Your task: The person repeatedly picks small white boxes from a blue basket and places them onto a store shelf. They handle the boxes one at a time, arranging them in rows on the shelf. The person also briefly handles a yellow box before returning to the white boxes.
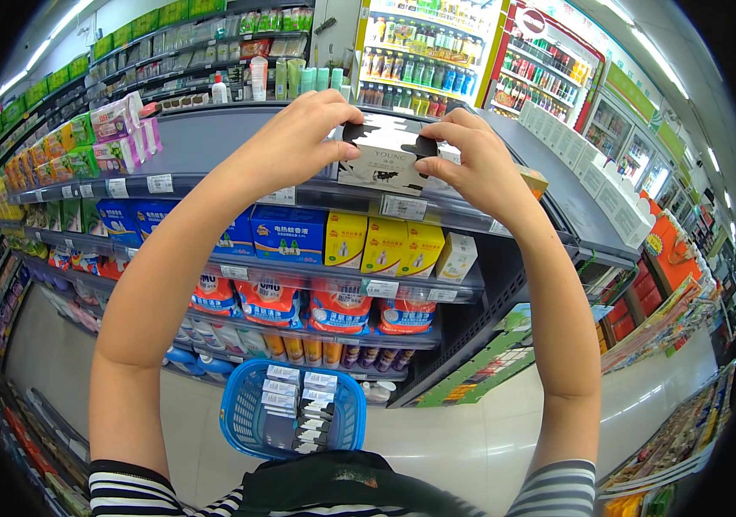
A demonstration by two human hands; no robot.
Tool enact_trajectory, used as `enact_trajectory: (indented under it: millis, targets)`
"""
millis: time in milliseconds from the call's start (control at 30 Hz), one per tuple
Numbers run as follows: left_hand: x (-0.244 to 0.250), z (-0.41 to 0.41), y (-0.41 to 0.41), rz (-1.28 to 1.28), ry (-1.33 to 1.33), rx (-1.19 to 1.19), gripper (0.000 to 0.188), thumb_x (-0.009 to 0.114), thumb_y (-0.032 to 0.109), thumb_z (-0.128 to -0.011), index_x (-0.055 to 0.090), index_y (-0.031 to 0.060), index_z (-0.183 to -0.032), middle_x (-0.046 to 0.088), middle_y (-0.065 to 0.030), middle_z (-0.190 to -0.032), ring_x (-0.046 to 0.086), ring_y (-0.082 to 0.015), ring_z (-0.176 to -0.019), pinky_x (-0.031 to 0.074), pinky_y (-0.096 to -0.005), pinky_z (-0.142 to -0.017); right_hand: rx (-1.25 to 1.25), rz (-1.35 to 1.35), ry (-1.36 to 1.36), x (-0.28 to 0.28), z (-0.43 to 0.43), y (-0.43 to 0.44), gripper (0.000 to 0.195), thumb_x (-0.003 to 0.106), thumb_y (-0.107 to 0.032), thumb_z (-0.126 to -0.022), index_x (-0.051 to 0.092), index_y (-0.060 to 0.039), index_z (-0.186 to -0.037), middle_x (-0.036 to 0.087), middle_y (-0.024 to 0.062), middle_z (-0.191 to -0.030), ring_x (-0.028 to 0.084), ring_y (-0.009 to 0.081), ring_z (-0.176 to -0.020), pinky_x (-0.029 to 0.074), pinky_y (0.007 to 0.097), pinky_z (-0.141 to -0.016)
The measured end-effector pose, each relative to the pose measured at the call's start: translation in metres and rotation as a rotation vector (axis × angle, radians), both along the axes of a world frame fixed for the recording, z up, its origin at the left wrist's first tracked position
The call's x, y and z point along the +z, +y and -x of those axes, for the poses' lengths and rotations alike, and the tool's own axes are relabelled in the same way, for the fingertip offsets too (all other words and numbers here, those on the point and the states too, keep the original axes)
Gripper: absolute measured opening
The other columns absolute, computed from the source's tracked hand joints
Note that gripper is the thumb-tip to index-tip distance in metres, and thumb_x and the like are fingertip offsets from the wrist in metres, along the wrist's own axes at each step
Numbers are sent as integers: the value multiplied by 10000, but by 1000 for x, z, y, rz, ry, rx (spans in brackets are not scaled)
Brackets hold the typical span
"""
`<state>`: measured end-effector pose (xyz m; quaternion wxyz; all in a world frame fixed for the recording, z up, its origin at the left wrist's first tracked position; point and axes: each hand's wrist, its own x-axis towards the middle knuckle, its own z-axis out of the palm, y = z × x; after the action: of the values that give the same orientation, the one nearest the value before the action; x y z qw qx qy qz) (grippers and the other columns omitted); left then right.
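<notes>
A small white carton with black cow-like patches (381, 158) is at the front edge of the top shelf (203, 139). My left hand (300, 142) grips its left end between thumb and fingers. At the opposite end, my right hand (481, 165) pinches the carton the same way. Another pale box, partly hidden, shows beside the carton near my right fingers. Below my arms, a blue plastic shopping basket (229, 413) contains several small boxes in two rows, some white and some black-and-white.
Blue cartons (287, 234) and yellow cartons (385, 247) line the shelf below, above red-and-blue detergent bags (340, 312). Pink and purple packs (119, 132) stand on the top shelf's left. A row of white boxes (590, 168) runs along the right-hand end. Drink coolers (426, 52) stand behind.
</notes>
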<state>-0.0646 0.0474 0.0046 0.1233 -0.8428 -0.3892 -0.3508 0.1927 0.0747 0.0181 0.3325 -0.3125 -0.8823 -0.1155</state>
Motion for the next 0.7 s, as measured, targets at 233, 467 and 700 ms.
enact_trajectory:
  millis: [233,467,700]
  targets:
    - [2,-1,14,31,-3,32,343,673,167,-832,585,4,-1121,562,-103,-1085,523,-269,-1069,422,-367,-936,-9,-59,-38,3,1,15,338,718,-296,-790,687,-58,-1028,599,94,-990,535,290,-1025,430,384,-907]
    - [-3,-1,28,20,20,75,326,673,173,-839,600,22,-1119,571,-98,-1091,493,-279,-1088,400,-373,-959,-26,-78,-64,-4,3,34,343,717,-312,-794,685,-78,-1044,597,90,-1037,518,298,-1047,414,404,-921]
    - [-6,-1,47,-18,10,94,326,687,231,-821,649,62,-1096,605,-91,-1075,522,-305,-1062,420,-405,-921,-54,-75,-68,-2,4,47,334,712,-324,-796,698,-87,-1030,599,90,-1035,519,299,-1037,416,397,-918]
